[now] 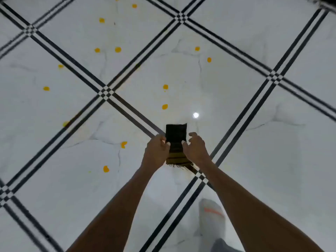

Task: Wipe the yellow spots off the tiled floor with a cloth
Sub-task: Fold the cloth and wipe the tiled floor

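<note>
- left hand (157, 149) fingers (167, 143) clamp the folded cloth (176, 132), held above the floor (254, 160); right hand (196, 148) thumb (184, 143) touches it, can't tell if it grips
- keep a flat pad, start with the nearest yellow spots (164, 106)

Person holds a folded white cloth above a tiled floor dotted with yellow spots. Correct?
No: the head view shows the folded fringed cloth is black-brown, not white. The left hand grips it, the right hand has its thumb on its edge, above the tiled floor dotted with yellow spots.
</note>
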{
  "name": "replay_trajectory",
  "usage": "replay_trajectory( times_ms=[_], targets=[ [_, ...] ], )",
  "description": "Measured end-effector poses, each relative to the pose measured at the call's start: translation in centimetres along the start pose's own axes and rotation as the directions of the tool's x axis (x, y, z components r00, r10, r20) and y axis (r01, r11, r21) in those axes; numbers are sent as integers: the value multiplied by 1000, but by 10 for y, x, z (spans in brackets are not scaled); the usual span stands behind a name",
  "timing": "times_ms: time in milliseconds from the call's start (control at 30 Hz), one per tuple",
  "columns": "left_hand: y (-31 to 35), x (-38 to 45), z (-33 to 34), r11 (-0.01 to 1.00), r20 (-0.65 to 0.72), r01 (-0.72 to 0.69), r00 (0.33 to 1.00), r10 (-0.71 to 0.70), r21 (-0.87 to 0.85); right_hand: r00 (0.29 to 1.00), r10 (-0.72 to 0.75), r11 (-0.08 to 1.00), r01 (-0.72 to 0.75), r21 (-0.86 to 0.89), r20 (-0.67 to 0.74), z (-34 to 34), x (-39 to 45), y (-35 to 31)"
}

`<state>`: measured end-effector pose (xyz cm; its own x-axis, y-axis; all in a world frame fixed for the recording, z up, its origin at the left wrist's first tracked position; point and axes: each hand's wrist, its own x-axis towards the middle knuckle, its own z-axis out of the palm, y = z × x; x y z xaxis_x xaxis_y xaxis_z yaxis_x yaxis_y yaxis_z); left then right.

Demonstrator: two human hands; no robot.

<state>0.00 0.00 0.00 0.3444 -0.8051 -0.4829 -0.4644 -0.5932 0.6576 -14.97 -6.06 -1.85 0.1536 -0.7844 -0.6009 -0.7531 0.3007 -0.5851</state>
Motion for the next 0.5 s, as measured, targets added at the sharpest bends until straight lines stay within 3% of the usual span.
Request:
replay_trajectory(
  times_ms=[133, 233, 367, 500],
  targets=[
    [-31, 45, 50, 1000, -137, 6, 991, -4, 15, 986, -53, 999, 52, -8, -157, 51, 32, 29],
    [-51, 58, 78, 1000, -208, 1, 978, -6, -27, 957, -55, 991, 88, 105, -284, 72, 40, 42],
    [-65, 65, 83, 991, -243, -56, 970, 24, -125, 968, -29, 972, 86, 220, -250, 63, 46, 38],
    [-66, 67, 70, 959, -332, -114, 943, 23, -258, 970, -152, 950, 197, 241, -191, 48, 44, 24]
  ],
)
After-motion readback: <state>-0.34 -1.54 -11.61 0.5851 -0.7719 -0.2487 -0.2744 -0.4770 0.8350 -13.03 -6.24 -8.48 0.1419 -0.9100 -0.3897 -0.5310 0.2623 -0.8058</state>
